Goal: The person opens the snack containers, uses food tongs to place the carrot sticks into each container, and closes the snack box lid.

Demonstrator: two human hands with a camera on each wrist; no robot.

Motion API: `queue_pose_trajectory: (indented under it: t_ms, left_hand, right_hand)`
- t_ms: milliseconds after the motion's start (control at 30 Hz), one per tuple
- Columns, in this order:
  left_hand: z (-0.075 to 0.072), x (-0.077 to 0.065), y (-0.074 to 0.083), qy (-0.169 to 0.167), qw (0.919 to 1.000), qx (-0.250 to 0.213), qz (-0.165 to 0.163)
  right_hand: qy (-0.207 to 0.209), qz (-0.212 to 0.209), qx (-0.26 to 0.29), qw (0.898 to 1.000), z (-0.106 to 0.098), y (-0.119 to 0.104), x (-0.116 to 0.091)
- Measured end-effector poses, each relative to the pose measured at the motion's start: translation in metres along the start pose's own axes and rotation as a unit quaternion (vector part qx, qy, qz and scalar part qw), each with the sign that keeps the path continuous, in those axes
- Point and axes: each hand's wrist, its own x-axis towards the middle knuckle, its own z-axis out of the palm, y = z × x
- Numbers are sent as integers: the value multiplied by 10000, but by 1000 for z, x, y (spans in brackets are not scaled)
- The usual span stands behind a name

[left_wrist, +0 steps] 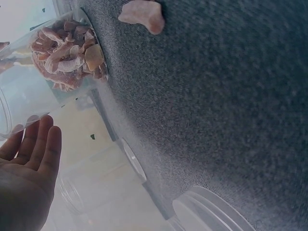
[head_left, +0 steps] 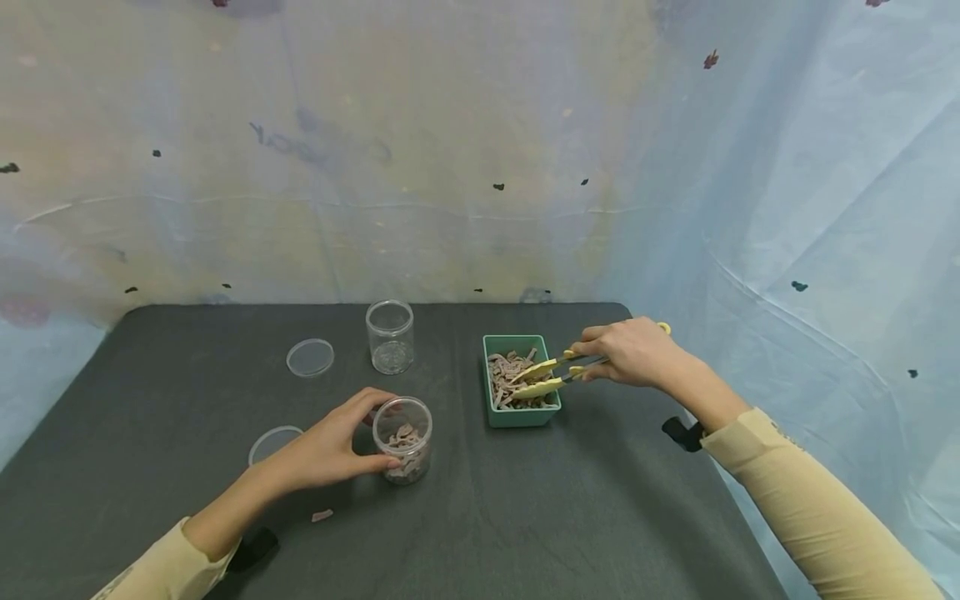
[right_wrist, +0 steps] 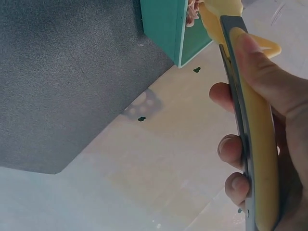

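My left hand (head_left: 335, 447) holds a clear plastic jar (head_left: 403, 437) upright on the table, thumb on the near side and fingers on the far side. Pinkish-brown meat strips (left_wrist: 65, 55) fill the lower part of this jar. My right hand (head_left: 628, 353) grips a pair of yellow-and-grey tongs (right_wrist: 257, 144) by the handles. The yellow tips of the tongs reach into a green rectangular box (head_left: 522, 419), parted among more meat strips (head_left: 506, 371). In the right wrist view, thumb and fingers wrap the handles, while the tips are mostly out of frame.
A second clear jar (head_left: 391, 333) stands at the back, with a round clear lid (head_left: 310, 357) to its left. Another lid (head_left: 272, 442) lies partly behind the left forearm. One loose meat strip (head_left: 322, 516) lies on the dark tabletop (head_left: 480, 533). A pale sheet (head_left: 450, 150) hangs behind.
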Motion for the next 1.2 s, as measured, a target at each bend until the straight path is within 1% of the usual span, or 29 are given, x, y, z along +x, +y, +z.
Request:
queue_pose_trajectory:
  t_ms: [233,433,700,867,1200]
  left_hand:
    - [0,0,1,5,10000,22,0]
    - [1,0,0,10,10000,23,50]
    - [1,1,0,32,10000,63,27]
    - [1,0,1,60,10000,47,12]
    - [1,0,1,72,10000,43,35]
  right_hand:
    - [-13,134,90,9999,3,0,-5]
    - [166,216,287,9992,7,1,-10]
    - [542,196,477,9972,14,4,-18]
    - [641,259,636,9956,17,4,-24]
    - [691,688,931,9909,24,6,-36]
